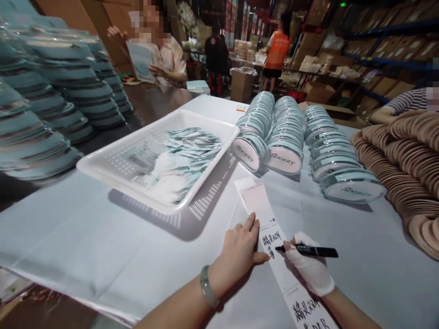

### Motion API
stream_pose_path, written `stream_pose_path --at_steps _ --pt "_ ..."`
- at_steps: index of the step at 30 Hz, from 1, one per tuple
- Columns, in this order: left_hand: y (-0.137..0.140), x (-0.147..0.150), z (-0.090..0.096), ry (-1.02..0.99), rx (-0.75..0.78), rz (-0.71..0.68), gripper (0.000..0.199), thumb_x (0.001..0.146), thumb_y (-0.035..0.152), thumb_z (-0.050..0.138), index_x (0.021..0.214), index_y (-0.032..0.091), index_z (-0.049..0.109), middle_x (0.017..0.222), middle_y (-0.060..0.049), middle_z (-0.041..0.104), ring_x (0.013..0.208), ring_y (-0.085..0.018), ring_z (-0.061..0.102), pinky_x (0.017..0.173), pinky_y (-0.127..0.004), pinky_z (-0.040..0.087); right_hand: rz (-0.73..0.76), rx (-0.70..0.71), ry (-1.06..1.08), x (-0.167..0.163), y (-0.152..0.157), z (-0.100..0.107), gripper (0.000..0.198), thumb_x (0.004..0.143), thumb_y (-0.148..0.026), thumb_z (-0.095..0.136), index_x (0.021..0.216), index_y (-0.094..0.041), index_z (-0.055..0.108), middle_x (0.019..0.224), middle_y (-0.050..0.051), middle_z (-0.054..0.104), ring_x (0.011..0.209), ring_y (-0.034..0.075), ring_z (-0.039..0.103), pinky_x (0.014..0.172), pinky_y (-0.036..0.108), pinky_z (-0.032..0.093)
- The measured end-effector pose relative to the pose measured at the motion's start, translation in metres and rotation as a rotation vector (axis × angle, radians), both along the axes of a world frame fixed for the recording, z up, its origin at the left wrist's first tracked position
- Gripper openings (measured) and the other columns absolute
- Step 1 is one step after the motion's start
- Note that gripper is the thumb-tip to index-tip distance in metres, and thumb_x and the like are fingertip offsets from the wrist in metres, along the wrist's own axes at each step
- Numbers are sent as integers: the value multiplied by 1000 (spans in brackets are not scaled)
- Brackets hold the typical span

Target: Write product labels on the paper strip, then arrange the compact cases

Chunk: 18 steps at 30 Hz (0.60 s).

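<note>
A long strip of white labels (pixel 274 233) lies on the table, with handwritten black characters on it. My left hand (pixel 240 244), bare and with a green bangle at the wrist, rests on the strip's left edge, fingers stretched out. In my right hand (pixel 307 265), which wears a white glove, is a black marker pen (pixel 317 251). Its tip points left and is at the writing on the strip; whether it touches the paper I cannot tell. Further writing on the strip's near part is partly hidden by my right hand.
Left of the strip stands a white plastic basket (pixel 137 194) with small packets. Rows of packaged oval items (pixel 284 160) stand behind it, and stacked brown discs (pixel 408 183) are at the right. More wrapped stacks (pixel 68 82) stand left. Co-workers (pixel 168 59) are in the background.
</note>
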<state>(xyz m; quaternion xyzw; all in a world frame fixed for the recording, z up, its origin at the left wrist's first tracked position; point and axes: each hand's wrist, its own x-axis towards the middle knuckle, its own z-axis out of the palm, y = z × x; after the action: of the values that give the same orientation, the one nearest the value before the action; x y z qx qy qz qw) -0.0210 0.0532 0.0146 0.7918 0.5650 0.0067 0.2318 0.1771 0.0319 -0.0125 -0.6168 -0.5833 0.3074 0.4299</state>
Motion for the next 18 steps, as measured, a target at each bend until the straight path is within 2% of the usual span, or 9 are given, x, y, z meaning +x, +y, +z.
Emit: stream_pose_path --at_steps 4,10,14,18 --pt "0 0 -1 2 3 -4 84 80 56 78 149 19 48 167 -10 32 113 -35 67 84 -44 61 21 -131 79 4 0 -8 44 76 -54 74 61 -22 48 56 -3 50 53 13 49 51 24 42" --pt "-1 0 -2 2 16 -5 84 79 56 79 147 19 49 167 -10 32 112 -34 68 84 -42 61 -22 -78 87 9 1 -14 42 76 -53 75 66 -22 49 62 -3 53 59 14 53 59 25 46" --pt "0 0 -1 9 13 -7 86 79 57 79 149 17 47 167 -11 32 112 -34 68 83 -44 61 -3 -104 28 11 0 -13 44 77 -50 72 61 -23 40 56 -4 45 53 12 45 51 25 41" --pt "0 0 -1 8 3 -4 84 80 55 78 150 19 47 167 -11 33 113 -34 67 86 -43 61 30 -118 52 13 -1 -14 44 79 -53 72 63 -22 46 57 -3 49 54 13 46 51 24 41"
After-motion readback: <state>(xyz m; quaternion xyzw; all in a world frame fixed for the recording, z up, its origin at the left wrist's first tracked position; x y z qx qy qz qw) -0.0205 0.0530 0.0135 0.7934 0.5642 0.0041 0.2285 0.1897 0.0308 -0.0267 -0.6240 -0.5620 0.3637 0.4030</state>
